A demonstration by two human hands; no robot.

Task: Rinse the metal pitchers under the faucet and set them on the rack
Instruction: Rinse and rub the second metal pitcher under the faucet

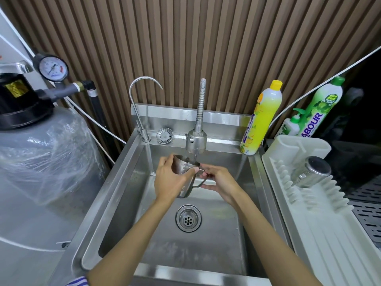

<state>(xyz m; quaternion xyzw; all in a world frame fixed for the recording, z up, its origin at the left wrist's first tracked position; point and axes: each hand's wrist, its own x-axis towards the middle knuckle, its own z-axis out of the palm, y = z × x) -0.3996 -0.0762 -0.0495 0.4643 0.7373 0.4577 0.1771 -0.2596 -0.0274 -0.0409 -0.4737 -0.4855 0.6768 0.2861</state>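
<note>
Now the left hand (170, 179) wraps around the body of a metal pitcher (184, 166), thumb on the near side and fingers curled over the far side. The right hand (219, 182) grips the pitcher's thin looped handle with bent fingers. Held above the middle of the sink (123, 195), the pitcher tilts with its mouth up toward the faucet (195, 141), and a thin stream of water (195, 156) falls onto its rim. It is plain steel, dull and grey, with faint markings on its wall.

A round drain (188, 218) sits below the hands in the wet steel basin. To the right, a white rack (321, 234) holds a second pitcher (311, 172), lying tilted among the pegs with its base showing. Behind the rack stand a yellow bottle (261, 118) and a green bottle (323, 106). A slim gooseneck tap (142, 104) rises at the sink's back left, and a grey tank (41, 162) with a pressure gauge (53, 68) stands beside it. Brown slatted panelling (206, 38) covers the wall.
</note>
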